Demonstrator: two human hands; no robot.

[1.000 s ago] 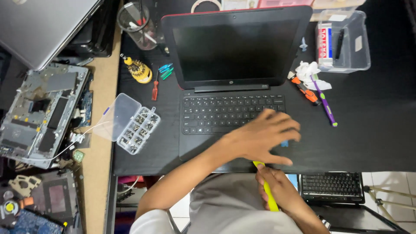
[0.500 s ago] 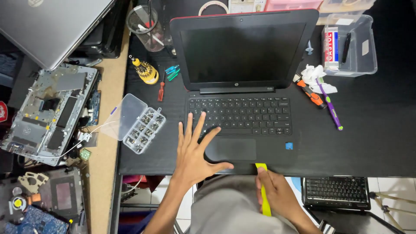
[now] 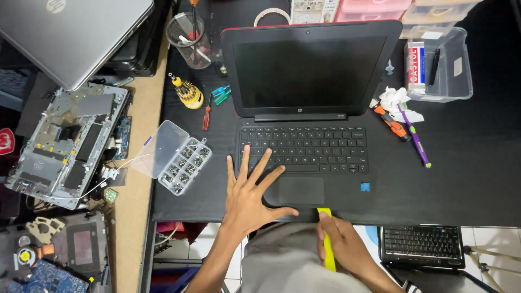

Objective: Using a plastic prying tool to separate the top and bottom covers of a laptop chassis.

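Yellow pry tool [image 3: 326,244] gripped in closed right hand [image 3: 343,245], tip at laptop [image 3: 304,157] front edge. Left hand [image 3: 248,192] open, flat on palmrest left of touchpad [image 3: 293,190]. Screw box [image 3: 183,164] further left on desk [image 3: 467,184].

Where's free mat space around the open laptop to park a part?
Widest bare black mat lies right of the laptop, below the clear bin and purple pen. A narrower strip sits between the screw organizer and left hand. Crowded: upper left by the screwdrivers and cup.
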